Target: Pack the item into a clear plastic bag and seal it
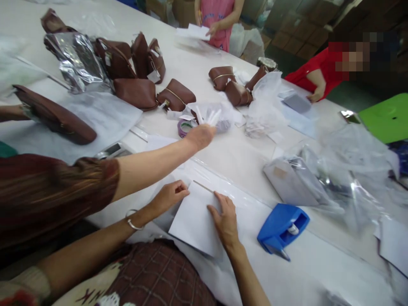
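A flat white folded sheet (194,221) lies on the table in front of me. My left hand (168,195), with a bracelet at the wrist, presses its upper left corner with bent fingers. My right hand (225,219) lies flat on its right side, fingers spread. A blue tape dispenser (282,227) sits just right of my right hand. A co-worker's arm (153,163) in a dark red sleeve reaches across from the left, its hand (201,135) at a clear bag of small white items (210,114).
Several brown leather pouches (175,95) and a crumpled silver bag (78,61) lie at the far left. A purple tape roll (185,126) sits by the co-worker's hand. Clear plastic bags (338,174) pile at right. Two other people stand at the far side. A green lid (387,117) lies far right.
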`<action>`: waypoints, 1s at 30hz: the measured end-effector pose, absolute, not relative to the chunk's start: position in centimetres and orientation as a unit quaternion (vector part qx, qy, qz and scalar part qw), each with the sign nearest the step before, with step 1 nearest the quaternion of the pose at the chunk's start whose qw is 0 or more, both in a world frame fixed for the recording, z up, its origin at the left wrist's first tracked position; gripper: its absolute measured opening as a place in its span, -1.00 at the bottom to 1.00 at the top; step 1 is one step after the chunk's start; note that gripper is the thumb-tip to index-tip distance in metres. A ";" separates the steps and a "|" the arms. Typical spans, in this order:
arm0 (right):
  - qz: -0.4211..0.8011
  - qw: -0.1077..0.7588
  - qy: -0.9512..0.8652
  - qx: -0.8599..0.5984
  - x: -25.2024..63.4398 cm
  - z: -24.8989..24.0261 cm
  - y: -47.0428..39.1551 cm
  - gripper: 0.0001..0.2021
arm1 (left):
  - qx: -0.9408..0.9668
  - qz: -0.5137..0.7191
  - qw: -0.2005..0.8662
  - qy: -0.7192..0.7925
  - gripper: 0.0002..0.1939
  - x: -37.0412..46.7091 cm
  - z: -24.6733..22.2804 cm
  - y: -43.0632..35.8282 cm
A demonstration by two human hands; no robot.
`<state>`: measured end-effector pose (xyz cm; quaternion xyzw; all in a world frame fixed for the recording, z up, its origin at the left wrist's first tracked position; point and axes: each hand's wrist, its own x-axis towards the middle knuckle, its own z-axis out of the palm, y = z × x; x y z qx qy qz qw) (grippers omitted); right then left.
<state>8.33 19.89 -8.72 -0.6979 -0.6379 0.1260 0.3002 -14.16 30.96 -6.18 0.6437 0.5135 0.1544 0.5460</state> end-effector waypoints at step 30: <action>-0.044 0.358 -0.594 -0.719 9.7 -3.7 11.7 -0.86 | 0.686 0.123 0.510 0.504 -0.53 -12.7 -7.2 29.4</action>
